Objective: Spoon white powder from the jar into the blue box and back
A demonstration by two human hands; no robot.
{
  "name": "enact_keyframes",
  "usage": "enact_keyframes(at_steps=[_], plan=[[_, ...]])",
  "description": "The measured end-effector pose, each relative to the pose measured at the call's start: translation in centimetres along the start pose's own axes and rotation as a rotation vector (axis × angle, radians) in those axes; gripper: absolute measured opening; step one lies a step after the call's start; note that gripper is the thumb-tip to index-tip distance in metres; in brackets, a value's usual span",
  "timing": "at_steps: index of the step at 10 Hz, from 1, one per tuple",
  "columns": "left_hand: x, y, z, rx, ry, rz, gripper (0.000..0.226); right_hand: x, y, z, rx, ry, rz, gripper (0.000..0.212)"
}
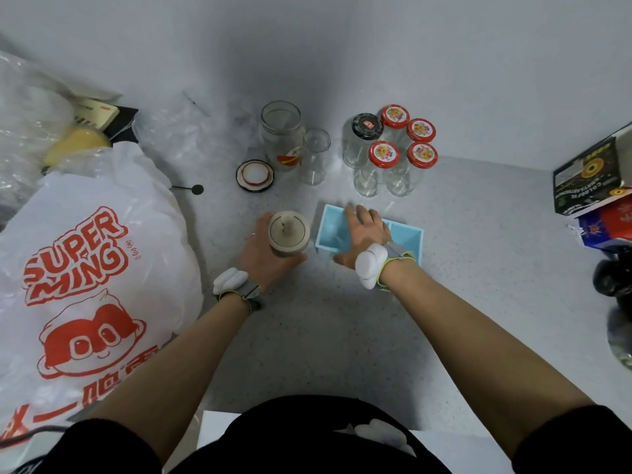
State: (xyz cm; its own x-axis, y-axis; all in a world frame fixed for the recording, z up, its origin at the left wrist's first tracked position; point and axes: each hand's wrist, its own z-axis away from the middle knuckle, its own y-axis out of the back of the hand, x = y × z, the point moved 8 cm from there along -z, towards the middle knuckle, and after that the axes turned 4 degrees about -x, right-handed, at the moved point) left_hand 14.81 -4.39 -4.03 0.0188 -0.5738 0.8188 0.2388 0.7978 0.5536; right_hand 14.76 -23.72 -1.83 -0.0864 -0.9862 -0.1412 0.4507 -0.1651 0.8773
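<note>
1. Step in hand: I judge this as the setup before any scooping. No spoon shows in either hand, and I cannot tell whether the blue box (pixel 371 236) holds powder.
2. Left grip: my left hand (pixel 265 256) is clamped round the jar (pixel 289 236), centre frame, standing upright on the table (pixel 342 336). Something pale shows inside its mouth; I cannot identify it.
3. Right grip: my right hand (pixel 362 234) lies over the blue box, fingers straight and apart, pressing it down and gripping nothing.
4. Relation: the blue box sits just beside the jar, on its right in frame, with a narrow gap between them.
5. Next move, my judgement: a spoon must be found and taken by the right hand while the left steadies the jar.
</note>
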Motion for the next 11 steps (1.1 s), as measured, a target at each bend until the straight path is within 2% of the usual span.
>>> enact_keyframes(at_steps=[2,4,6,8,10,11], plan=[[0.9,0.2,0.4,0.018,0.021,-0.045,0.073,0.5,0.2,0.4,-0.015,0.117,0.062,0.108],[1.2,1.0,0.8,-0.054,0.164,-0.162,0.088,0.4,0.5,2.2,0.012,0.179,0.099,0.102],[1.2,2.6,2.9,-0.123,0.258,-0.246,0.069,-0.2,2.4,4.6,0.114,0.145,0.016,0.067],[3.3,3.6,4.2,-0.185,0.163,-0.41,0.042,-1.6,2.6,7.1,0.087,0.1,-0.042,0.048],[7.0,1.7,5.3,-0.427,-0.003,-0.667,0.022,-1.5,3.1,10.0,0.092,0.03,-0.046,0.04],[8.4,0.4,6.2,-0.472,-0.035,-0.71,0.023,-1.5,3.9,11.8,0.14,0.014,-0.035,0.037]])
